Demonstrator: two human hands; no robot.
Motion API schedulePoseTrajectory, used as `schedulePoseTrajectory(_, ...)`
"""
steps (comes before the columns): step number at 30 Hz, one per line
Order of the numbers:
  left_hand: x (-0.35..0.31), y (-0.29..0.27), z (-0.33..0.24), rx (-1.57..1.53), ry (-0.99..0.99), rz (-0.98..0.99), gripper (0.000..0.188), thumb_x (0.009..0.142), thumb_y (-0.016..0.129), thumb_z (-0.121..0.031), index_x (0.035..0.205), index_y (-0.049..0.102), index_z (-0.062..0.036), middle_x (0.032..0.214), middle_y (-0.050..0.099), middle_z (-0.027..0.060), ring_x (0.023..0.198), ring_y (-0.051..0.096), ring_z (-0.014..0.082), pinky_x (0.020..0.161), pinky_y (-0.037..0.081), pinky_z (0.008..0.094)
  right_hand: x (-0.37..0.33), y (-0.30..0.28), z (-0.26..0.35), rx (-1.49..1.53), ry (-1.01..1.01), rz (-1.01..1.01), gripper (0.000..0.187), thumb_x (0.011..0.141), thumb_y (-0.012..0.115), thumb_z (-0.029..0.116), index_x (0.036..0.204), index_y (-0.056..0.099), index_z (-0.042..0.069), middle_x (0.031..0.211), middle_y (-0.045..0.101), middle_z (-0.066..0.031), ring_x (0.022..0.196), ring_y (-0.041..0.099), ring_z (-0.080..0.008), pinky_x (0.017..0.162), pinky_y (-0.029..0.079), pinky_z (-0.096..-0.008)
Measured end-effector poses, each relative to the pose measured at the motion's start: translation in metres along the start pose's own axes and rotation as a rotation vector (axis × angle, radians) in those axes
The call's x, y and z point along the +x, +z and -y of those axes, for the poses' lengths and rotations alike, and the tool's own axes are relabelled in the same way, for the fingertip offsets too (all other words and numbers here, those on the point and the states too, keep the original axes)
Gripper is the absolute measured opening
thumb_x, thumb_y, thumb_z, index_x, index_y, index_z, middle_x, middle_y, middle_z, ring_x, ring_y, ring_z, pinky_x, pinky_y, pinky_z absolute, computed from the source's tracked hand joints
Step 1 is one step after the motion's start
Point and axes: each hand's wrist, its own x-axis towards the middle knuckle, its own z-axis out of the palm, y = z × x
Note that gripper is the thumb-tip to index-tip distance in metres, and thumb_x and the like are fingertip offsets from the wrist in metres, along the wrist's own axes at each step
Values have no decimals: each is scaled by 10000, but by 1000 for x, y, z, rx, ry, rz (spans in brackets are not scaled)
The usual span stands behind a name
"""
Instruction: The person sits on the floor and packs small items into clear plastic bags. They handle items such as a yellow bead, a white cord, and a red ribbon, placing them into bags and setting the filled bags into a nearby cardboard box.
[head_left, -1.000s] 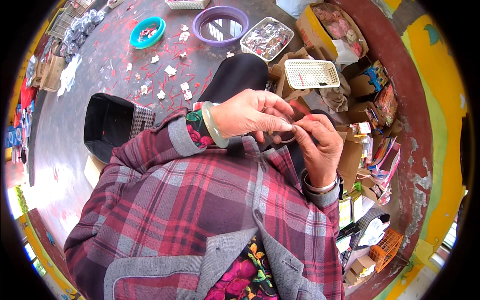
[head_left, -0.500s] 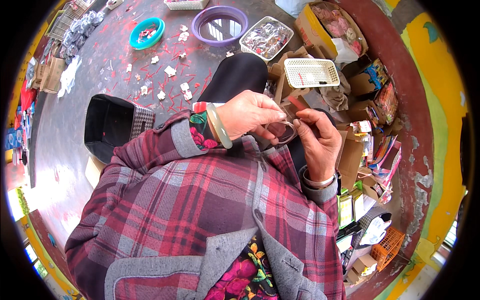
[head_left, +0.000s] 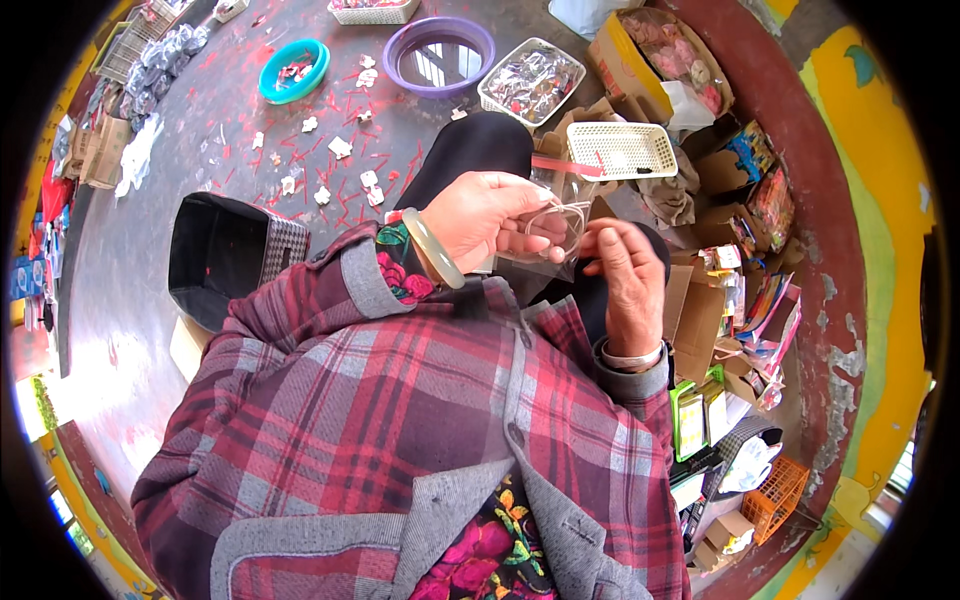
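Left hand (head_left: 490, 215) and right hand (head_left: 625, 270) both pinching clear plastic bag (head_left: 550, 235), long axis left-right.

I sit on a bare grey concrete floor (head_left: 150, 260), a makeshift packing workshop: open brown cardboard boxes (head_left: 640, 50) right, plastic baskets far.

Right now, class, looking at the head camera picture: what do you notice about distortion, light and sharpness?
Head view: fisheye bends the red wall into a curve and leaves black corners; daylight is soft and even, no hard shadows; the left hand, right hand and clear bag are sharp; glare whitens the lower-left rim.
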Motion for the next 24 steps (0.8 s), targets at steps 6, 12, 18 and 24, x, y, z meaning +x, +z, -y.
schedulePoseTrajectory(6,-1,3,-1,-50,46,-65,249,884,517,-168,1006,570,44,938,633,158,809,643,234,665,531,242,-3,8,-9,58,194,182,151,819,638,157,863,641,13,716,613,-12,626,536,-54,573,403,-179)
schedulePoseTrajectory(12,-1,-2,-3,-22,44,-38,253,881,514,-177,1026,562,24,963,625,166,827,641,237,670,526,237,-2,4,-13,132,238,144,127,828,624,143,825,643,17,655,609,-20,576,541,-62,542,411,-180)
schedulePoseTrajectory(18,3,-3,-1,-47,24,-46,266,883,519,-190,1043,551,20,1003,613,159,892,625,237,689,527,239,-2,1,-18,145,243,159,127,834,614,138,833,640,13,653,611,-27,576,542,-60,540,411,-178)
schedulePoseTrajectory(24,1,-2,2,-107,81,-32,252,894,507,-175,1028,556,33,1026,604,156,941,609,227,719,532,266,-2,1,-23,164,264,221,138,845,600,137,877,640,10,697,627,-40,605,556,-72,564,422,-186)
